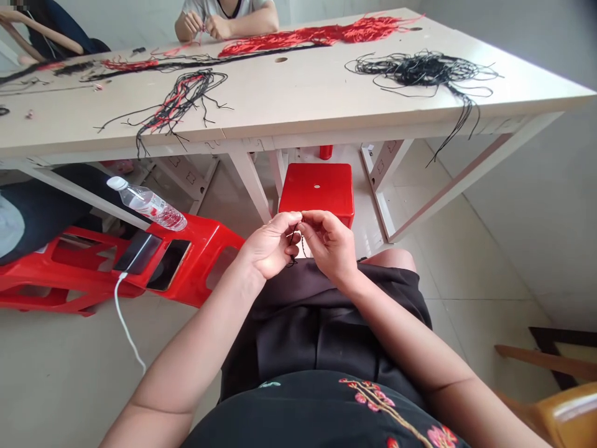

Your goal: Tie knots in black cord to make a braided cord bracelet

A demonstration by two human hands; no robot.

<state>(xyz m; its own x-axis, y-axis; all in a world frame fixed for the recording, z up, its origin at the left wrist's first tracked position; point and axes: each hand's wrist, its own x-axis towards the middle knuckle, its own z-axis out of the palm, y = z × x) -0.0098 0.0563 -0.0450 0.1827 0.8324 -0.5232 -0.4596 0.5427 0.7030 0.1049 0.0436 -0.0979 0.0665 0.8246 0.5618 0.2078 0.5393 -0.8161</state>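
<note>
The left hand (269,246) and right hand (330,246) each formed a pinching grip, pressed together on a thin black cord (293,240). The cord hung above the person's dark fabric skirt (326,330), in front of a square red plastic stool (316,190).

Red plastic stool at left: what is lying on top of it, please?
A plastic water bottle and a smartphone with a white cable lie there; the stool surface beneath them is hidden.

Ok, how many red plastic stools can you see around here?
2: one red stool by the table, straight ahead, and a second red stool at left, with a phone on it. A small red shape beyond the first might be another, mostly hidden.
</note>
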